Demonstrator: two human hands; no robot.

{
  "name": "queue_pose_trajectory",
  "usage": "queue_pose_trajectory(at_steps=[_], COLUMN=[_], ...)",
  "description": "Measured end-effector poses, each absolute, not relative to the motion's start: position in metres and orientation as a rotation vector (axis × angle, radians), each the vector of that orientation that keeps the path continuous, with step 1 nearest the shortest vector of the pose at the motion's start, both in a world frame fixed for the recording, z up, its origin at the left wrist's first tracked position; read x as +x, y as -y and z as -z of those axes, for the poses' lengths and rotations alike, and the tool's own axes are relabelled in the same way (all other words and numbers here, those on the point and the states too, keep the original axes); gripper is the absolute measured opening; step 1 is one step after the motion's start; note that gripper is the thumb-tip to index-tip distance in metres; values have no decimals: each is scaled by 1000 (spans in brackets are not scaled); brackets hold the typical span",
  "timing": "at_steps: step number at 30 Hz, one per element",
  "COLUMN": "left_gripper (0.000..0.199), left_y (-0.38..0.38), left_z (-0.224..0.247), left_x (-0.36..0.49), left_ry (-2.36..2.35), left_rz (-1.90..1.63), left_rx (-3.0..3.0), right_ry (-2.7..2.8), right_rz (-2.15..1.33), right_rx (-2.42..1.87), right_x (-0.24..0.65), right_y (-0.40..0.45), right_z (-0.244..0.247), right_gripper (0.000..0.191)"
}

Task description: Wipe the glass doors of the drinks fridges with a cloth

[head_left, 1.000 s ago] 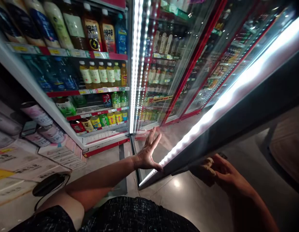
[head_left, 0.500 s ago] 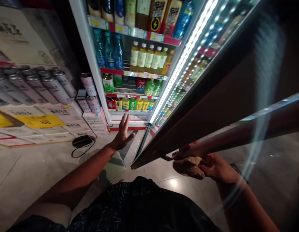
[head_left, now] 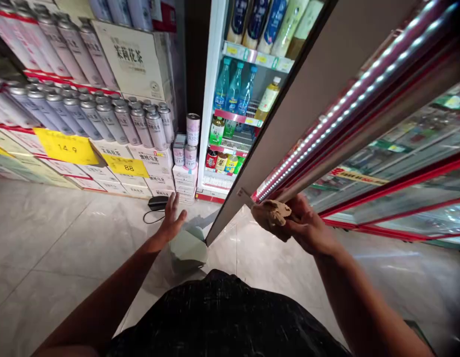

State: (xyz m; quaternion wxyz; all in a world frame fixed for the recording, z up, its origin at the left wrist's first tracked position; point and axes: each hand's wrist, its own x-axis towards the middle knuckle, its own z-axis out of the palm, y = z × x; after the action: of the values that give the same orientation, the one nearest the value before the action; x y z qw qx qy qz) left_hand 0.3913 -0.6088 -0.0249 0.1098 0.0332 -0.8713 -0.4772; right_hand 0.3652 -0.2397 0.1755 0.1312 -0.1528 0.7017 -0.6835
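My left hand [head_left: 171,221] is held out over the floor with fingers spread and nothing in it, near a pale green bin [head_left: 187,252]. My right hand [head_left: 307,225] is closed on a crumpled brown cloth [head_left: 271,214]. The cloth is at the lower end of the long bar along the fridge door [head_left: 278,96]; whether it presses on the bar I cannot tell. The door stands partly open. Behind it, the drinks fridge [head_left: 239,115] shows blue bottles [head_left: 234,89], a tea bottle [head_left: 269,98] and cans, its right side hidden by the door.
At left, rows of tall cans [head_left: 103,116] stand on stacked cartons [head_left: 161,171] with yellow price signs [head_left: 66,146]. A black object with a cord [head_left: 158,203] lies on the tiled floor [head_left: 58,238]. To the right are red-framed glass cabinets [head_left: 397,198].
The view has swung, showing more of the can display and the right-hand cabinets. The door now covers more of the fridge shelves. My right hand still holds the cloth; my left stays spread.
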Motion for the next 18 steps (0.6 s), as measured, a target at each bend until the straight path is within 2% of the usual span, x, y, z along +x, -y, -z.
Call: queue_pose_trajectory(at_steps=[5, 11, 14, 18], left_gripper=[97, 91, 82, 80], left_y=[617, 600, 588, 571], left_z=[27, 28, 17, -9], left_x=[383, 351, 320, 262], left_ry=[2546, 2550, 2525, 2401], left_rz=[1426, 1344, 1240, 1103], left_rx=[173, 6, -103, -203], right_ry=[-1967, -1892, -1894, -1929], right_rz=[2124, 2156, 2189, 2223], right_rx=[-467, -494, -531, -648], right_x=[334, 280, 243, 188], right_y=[295, 359, 389, 424], right_z=[-169, -168, -163, -151], right_gripper=[49, 46, 49, 50])
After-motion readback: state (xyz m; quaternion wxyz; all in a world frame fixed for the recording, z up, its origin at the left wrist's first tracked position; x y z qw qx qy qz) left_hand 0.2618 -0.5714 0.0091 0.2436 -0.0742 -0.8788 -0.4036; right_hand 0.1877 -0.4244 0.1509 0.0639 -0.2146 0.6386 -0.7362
